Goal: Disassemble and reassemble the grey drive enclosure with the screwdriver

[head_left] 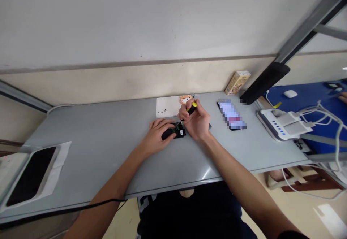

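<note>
A small black device with a green circuit board showing lies on the grey table. My left hand rests on its left side, fingers curled over it and holding it down. My right hand is closed around a small screwdriver with a black and yellow handle, its tip pointing down at the device. A white sheet of paper with a few tiny dark screws on it lies just behind the hands.
A phone lies face up to the right. A small carton stands by the wall. A white charging hub with cables sits at the right edge. Another dark-screened device lies at far left.
</note>
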